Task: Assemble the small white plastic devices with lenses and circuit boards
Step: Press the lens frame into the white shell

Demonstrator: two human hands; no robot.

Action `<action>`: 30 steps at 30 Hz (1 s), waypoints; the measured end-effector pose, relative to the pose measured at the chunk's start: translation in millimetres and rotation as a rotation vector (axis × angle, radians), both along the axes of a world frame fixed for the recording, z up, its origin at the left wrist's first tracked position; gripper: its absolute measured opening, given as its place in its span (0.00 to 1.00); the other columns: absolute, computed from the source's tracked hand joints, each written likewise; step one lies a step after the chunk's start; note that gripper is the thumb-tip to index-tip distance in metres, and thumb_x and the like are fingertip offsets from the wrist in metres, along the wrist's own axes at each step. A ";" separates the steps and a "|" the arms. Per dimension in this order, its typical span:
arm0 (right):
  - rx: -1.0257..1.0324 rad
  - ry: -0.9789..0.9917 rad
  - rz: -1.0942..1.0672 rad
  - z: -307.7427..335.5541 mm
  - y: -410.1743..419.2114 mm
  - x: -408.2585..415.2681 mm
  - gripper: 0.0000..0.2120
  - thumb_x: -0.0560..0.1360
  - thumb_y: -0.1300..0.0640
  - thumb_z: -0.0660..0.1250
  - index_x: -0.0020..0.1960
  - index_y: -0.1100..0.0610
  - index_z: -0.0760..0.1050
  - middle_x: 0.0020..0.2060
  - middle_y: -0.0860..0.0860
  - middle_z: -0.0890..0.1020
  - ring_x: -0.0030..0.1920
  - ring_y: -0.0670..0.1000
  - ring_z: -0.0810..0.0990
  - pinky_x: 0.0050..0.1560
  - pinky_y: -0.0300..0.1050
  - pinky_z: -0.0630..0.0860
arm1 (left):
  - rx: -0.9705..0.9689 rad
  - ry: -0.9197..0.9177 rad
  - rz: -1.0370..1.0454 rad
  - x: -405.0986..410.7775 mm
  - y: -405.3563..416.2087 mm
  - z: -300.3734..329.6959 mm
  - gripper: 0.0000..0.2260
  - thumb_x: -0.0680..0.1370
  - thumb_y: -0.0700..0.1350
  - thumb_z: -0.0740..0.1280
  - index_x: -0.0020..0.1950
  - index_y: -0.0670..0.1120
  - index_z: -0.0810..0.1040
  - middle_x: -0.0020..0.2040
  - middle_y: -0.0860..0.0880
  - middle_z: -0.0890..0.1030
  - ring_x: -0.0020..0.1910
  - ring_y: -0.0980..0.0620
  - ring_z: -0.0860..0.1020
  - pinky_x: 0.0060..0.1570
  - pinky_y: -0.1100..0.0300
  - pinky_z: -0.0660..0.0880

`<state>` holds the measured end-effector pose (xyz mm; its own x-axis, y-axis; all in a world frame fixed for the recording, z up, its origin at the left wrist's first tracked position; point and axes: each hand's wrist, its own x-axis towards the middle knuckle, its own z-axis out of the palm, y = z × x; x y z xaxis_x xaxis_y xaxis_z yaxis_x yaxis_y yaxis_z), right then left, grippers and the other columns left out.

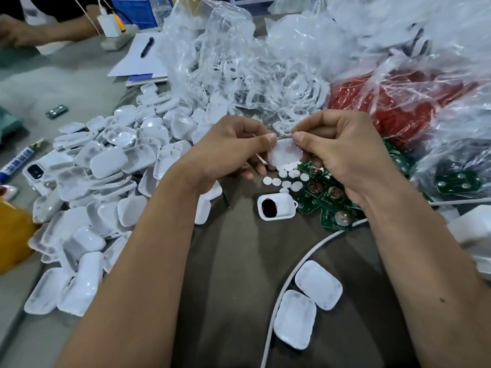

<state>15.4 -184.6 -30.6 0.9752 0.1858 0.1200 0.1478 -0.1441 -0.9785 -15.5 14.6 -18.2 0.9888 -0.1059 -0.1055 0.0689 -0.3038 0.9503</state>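
Observation:
My left hand (228, 147) and my right hand (342, 152) meet over the middle of the table and together pinch a small white plastic shell (283, 155) between thumbs and fingers. Below them lie several small white round discs (285, 179) and a heap of green circuit boards (329, 200). An open white housing (276, 207) with a dark round part inside sits on the cloth. A big pile of white shells (106, 166) spreads out to the left. Two closed white shells (305, 301) lie near the front.
Clear plastic bags (265, 62) of parts and a red bundle (385, 107) fill the back right. A white cable (287, 274) curves across the front. A marker pen (16, 163) and a phone (36, 171) lie at the left; another person's arm (39, 30) is at the far left.

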 end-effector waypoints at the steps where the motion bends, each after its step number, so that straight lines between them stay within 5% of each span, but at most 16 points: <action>1: 0.018 -0.003 -0.035 0.1 -0.1 0.3 0.05 0.76 0.66 0.75 0.45 0.58 0.84 0.33 0.54 0.86 0.31 0.47 0.81 0.30 0.33 0.74 | 0.048 -0.024 0.003 0.3 0.8 0.1 0.07 0.81 0.44 0.71 0.44 0.44 0.82 0.38 0.46 0.85 0.32 0.53 0.79 0.27 0.65 0.72; 5: 0.046 -0.029 -0.164 1.1 -0.9 1.7 0.07 0.77 0.66 0.74 0.45 0.56 0.84 0.32 0.49 0.86 0.29 0.44 0.80 0.28 0.34 0.73 | 0.243 -0.093 -0.116 -2.3 2.7 6.2 0.06 0.75 0.45 0.78 0.46 0.45 0.84 0.43 0.45 0.86 0.40 0.50 0.82 0.44 0.57 0.78; 10: 0.043 -0.003 -0.234 1.1 -1.2 3.0 0.07 0.78 0.67 0.72 0.49 0.57 0.84 0.31 0.46 0.85 0.27 0.43 0.79 0.29 0.36 0.75 | 0.392 0.020 -0.344 -13.2 -5.0 19.8 0.15 0.67 0.51 0.82 0.50 0.51 0.84 0.46 0.49 0.85 0.42 0.51 0.82 0.51 0.49 0.80; 16: 0.078 0.068 -0.229 2.1 -0.9 1.6 0.10 0.77 0.71 0.70 0.51 0.58 0.84 0.40 0.54 0.87 0.34 0.52 0.86 0.30 0.38 0.77 | 0.635 0.034 -0.465 -21.8 -22.0 22.1 0.22 0.62 0.52 0.86 0.52 0.56 0.81 0.46 0.53 0.80 0.33 0.59 0.74 0.35 0.61 0.74; 20: 0.073 0.086 -0.234 1.9 -0.5 1.9 0.13 0.77 0.72 0.68 0.48 0.56 0.84 0.37 0.52 0.87 0.32 0.52 0.85 0.31 0.39 0.78 | 0.735 -0.014 -0.467 -22.5 -27.1 18.6 0.21 0.63 0.49 0.84 0.51 0.55 0.78 0.43 0.54 0.80 0.32 0.61 0.74 0.30 0.65 0.71; 25: 0.058 0.053 -0.199 1.8 -1.8 2.7 0.17 0.74 0.74 0.63 0.51 0.56 0.83 0.26 0.47 0.81 0.33 0.52 0.85 0.31 0.40 0.78 | 0.622 -0.059 -0.425 -18.9 -23.5 15.6 0.15 0.68 0.45 0.80 0.50 0.55 0.80 0.41 0.50 0.82 0.33 0.56 0.76 0.33 0.60 0.74; 30: -0.045 0.017 -0.197 0.3 -2.1 1.0 0.16 0.75 0.71 0.64 0.38 0.55 0.84 0.31 0.49 0.86 0.33 0.54 0.86 0.33 0.40 0.79 | 0.494 -0.121 -0.225 -12.8 -11.7 16.1 0.13 0.70 0.50 0.80 0.52 0.58 0.82 0.43 0.52 0.81 0.37 0.54 0.79 0.41 0.57 0.77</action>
<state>16.4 -186.7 -30.3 0.9951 -0.0040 0.0993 0.0962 -0.2124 -0.9724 -28.2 2.9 -2.0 0.9555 -0.2827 -0.0838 -0.1497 -0.7101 0.6880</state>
